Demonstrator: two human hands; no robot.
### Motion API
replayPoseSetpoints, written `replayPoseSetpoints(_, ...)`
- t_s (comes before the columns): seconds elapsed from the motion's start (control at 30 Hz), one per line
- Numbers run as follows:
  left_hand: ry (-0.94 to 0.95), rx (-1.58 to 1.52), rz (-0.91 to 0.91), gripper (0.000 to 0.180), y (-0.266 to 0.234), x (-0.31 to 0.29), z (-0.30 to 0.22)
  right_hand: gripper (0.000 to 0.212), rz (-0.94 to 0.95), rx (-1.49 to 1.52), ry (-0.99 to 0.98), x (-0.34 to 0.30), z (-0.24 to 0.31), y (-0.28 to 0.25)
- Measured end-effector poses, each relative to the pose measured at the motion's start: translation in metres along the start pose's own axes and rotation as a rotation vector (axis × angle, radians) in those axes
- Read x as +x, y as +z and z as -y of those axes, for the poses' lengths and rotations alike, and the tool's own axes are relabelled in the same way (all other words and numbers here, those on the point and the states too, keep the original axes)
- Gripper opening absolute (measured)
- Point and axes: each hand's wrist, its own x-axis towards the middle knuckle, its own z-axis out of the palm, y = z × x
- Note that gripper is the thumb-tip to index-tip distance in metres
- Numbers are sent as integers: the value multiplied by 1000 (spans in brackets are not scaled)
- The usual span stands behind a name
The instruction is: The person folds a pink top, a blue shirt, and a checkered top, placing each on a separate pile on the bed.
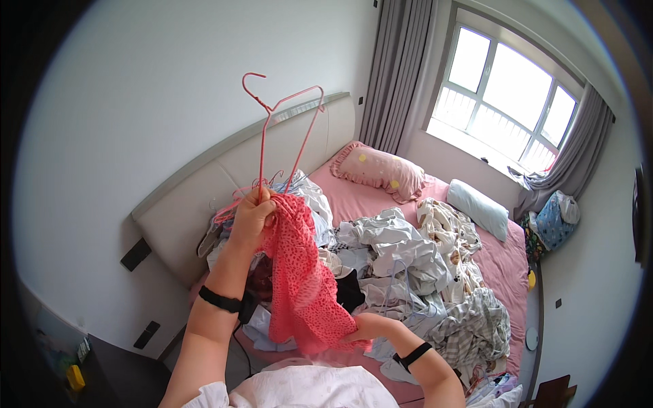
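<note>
My left hand (254,219), raised at the left of the bed, is closed round the lower part of a pink-red wire hanger (263,146). The hanger's hook points up, above the hand. The same hand also pinches the upper edge of a coral-pink openwork lace garment (297,272), which hangs down in front of me. Lower and to the right, my right hand (367,329) is closed on the garment's bottom edge, its fingertips partly hidden by the fabric. What kind of garment it is cannot be told.
A large heap of white and grey clothes (401,251) covers the middle of the pink bed (490,272). More hangers (228,211) lie by the pale headboard (183,197). A frilled pink pillow (377,170) and a light-blue bolster (478,208) lie toward the window.
</note>
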Motion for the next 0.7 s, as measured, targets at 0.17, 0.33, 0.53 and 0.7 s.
replayPoseSetpoints(0.17,78,150,-14,16,-24,15,5,28,-598,165,-51,1,-74,-15)
replayPoseSetpoints(0.33,-32,281,-76,22,-20,-2,30,26,-707,1625,-468,-36,-68,-49)
replayPoseSetpoints(0.53,-384,189,50,27,40,-69,103,29,-644,1846,-316,9,-5,-11)
replayPoseSetpoints(0.7,-567,-90,344,26,83,-112,124,20,-590,1555,-555,16,15,-4)
